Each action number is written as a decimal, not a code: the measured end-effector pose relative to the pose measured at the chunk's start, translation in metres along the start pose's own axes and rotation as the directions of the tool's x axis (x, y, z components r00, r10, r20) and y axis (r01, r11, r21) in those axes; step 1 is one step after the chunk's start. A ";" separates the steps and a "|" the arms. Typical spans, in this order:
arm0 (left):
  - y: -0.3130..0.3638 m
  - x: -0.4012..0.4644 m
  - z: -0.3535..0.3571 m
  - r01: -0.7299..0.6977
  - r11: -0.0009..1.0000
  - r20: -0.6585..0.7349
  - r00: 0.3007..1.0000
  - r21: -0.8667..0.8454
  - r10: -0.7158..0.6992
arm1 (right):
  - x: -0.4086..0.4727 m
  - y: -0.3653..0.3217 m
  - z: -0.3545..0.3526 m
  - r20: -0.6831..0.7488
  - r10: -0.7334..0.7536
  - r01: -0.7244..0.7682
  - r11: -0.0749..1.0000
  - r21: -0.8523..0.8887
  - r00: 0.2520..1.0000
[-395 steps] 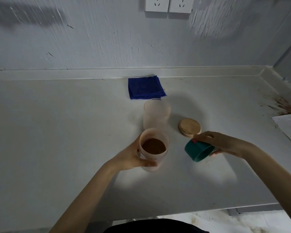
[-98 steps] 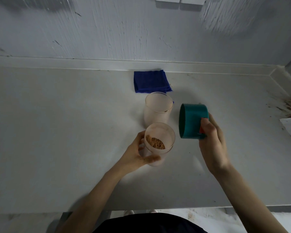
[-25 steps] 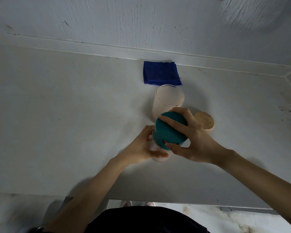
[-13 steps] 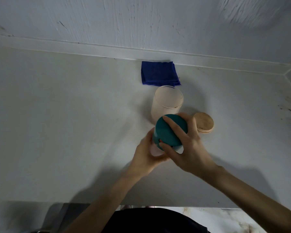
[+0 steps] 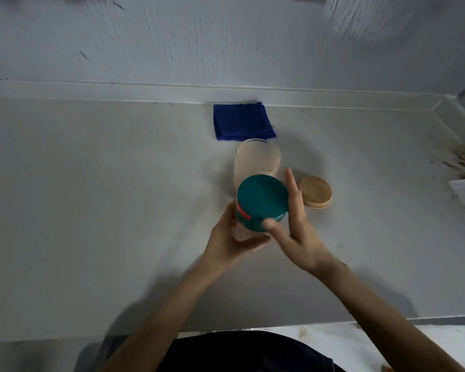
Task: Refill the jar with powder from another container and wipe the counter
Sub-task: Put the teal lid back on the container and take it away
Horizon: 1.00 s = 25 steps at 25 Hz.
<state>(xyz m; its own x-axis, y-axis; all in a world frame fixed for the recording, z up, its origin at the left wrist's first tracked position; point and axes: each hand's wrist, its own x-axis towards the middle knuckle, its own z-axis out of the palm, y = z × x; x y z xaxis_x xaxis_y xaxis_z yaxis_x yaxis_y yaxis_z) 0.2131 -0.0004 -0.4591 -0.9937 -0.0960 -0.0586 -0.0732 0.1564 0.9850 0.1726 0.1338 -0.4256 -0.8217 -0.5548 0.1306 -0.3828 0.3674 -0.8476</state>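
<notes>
Both hands met at frame centre: my left hand point(image 5: 232, 238) gripped the frosted container point(image 5: 246, 234), while my right hand point(image 5: 295, 226), fingers loosening, only brushed the teal lid point(image 5: 261, 201). A second earlier that lid was still being pressed on; now seated, so pouring looked finished. The refilled jar point(image 5: 257, 162) stood open just above, bamboo lid point(image 5: 315, 191) right, blue cloth point(image 5: 242, 122) beyond.

Dim, soft-shadowed, motion-blurred wide-angle view
</notes>
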 end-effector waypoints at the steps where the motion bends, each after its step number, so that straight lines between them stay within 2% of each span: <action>1: 0.001 0.002 -0.005 0.019 1.000 0.075 0.997 -0.015 -0.018 | -0.005 0.006 -0.002 0.005 0.072 -0.072 0.993 0.091 0.997; 3: 0.001 0.005 -0.013 0.082 0.994 0.189 0.980 -0.072 -0.067 | -0.016 0.023 0.000 -0.020 0.159 -0.152 0.969 0.196 0.987; 5: -0.003 0.003 -0.017 0.127 0.988 0.238 0.966 -0.090 -0.103 | -0.025 0.033 0.004 -0.004 0.166 -0.163 0.971 0.174 0.986; 7: -0.008 0.001 -0.022 0.113 0.992 0.220 0.971 -0.055 -0.098 | -0.030 0.034 0.010 0.002 0.148 -0.147 0.986 0.076 0.989; 10: -0.009 -0.004 -0.027 0.037 0.999 0.177 0.984 0.016 -0.039 | -0.032 0.028 0.022 -0.064 0.108 -0.108 0.994 0.005 0.992; 16: -0.008 -0.023 -0.023 0.033 0.999 0.145 0.989 -0.010 -0.032 | -0.048 0.018 0.034 -0.168 0.105 -0.104 0.994 0.016 0.980; 22: -0.003 -0.068 -0.006 -0.077 0.994 0.152 0.986 0.075 0.065 | -0.095 0.002 0.021 -0.136 0.066 -0.059 0.997 0.054 0.989; 25: -0.005 -0.099 0.010 -0.015 1.000 0.177 0.984 0.011 0.013 | -0.132 0.000 0.010 -0.096 0.083 -0.075 0.993 0.087 0.992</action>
<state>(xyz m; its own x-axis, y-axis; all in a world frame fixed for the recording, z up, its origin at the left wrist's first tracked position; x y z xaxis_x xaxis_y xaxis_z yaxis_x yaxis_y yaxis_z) 0.3112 0.0186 -0.4597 -0.9939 0.0819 -0.0736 -0.0589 0.1689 0.9839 0.2852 0.1999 -0.4476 -0.8874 -0.4481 0.1080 -0.2816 0.3415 -0.8967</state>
